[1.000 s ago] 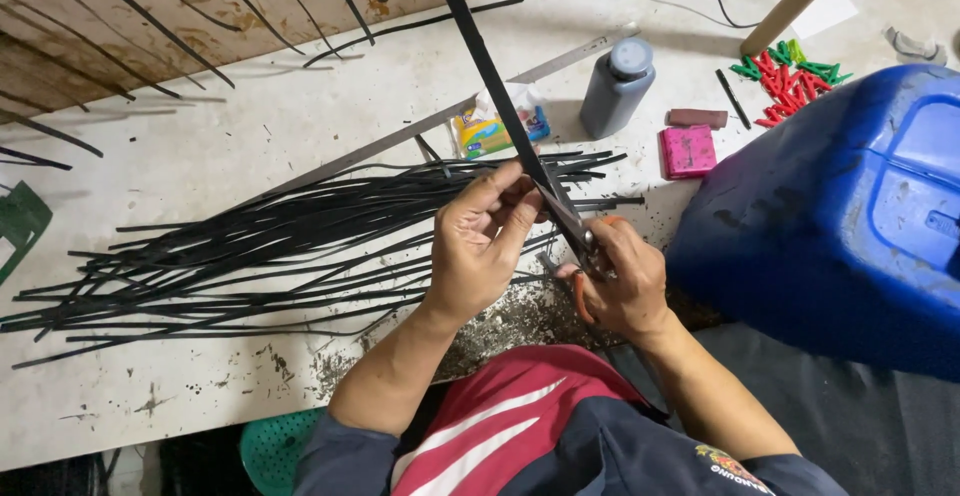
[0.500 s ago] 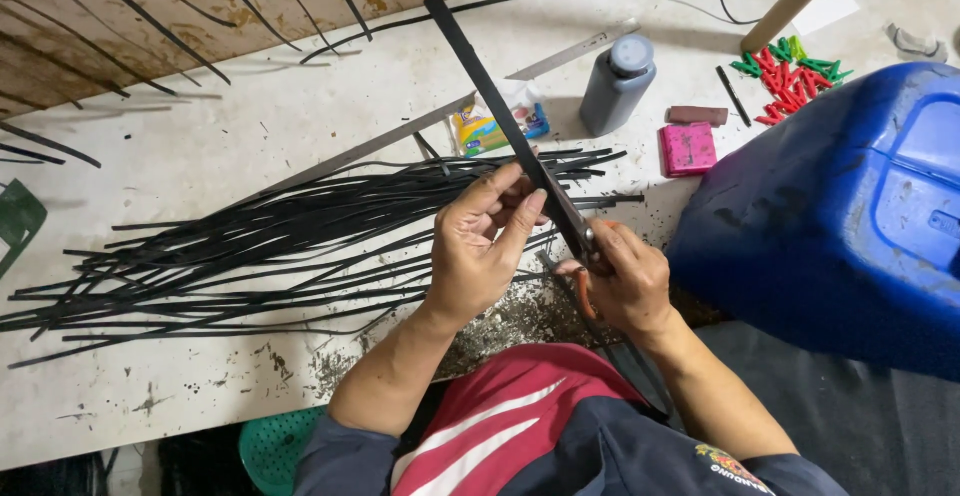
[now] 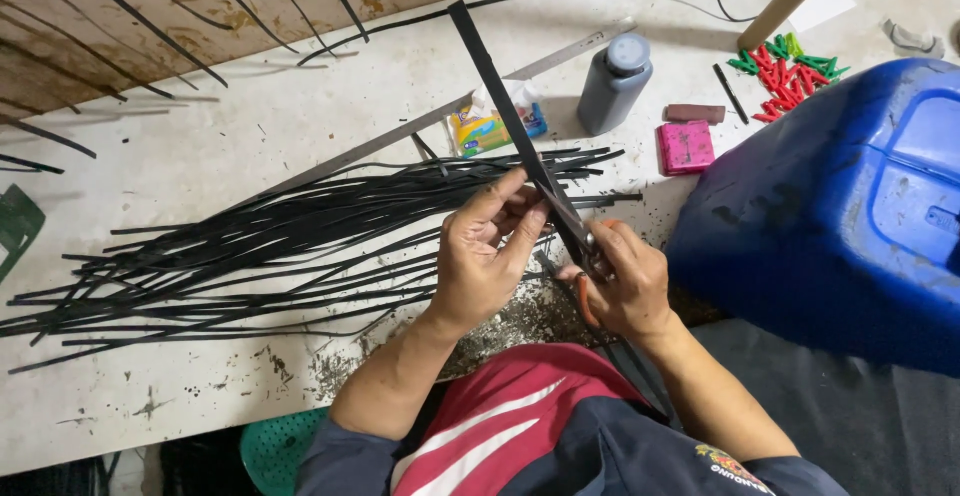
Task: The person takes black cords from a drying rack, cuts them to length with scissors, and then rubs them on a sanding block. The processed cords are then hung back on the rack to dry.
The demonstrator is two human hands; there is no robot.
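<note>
One long, flat black strip runs up from the person's hands toward eleven o'clock, its far end standing clear above the pale worktable. It looks thin and light, springy rather than rigid, and likely slick on its flat faces; pinching it close to the blades seems the steadiest place to hold it, since the free length would wobble. The left hand sits just at nine o'clock of the strip's lower part, thumb and fingertips closed on it in a light pinch, the other fingers curled loosely. The right hand is at four o'clock of that pinch, fingers wrapped shut around scissors with an orange handle loop (only partly visible), blades meeting the strip's edge; how wide the blades stand cannot be told.

Behind the hands, from nine to twelve o'clock, lies a spread bundle of similar black strips, with dark trimmings scattered at the table's near edge. A metal ruler lies slanted beyond the bundle. At one o'clock stand a grey bottle, a small colourful packet, a pink block and a heap of red and green clips. A large blue drum fills three o'clock.
</note>
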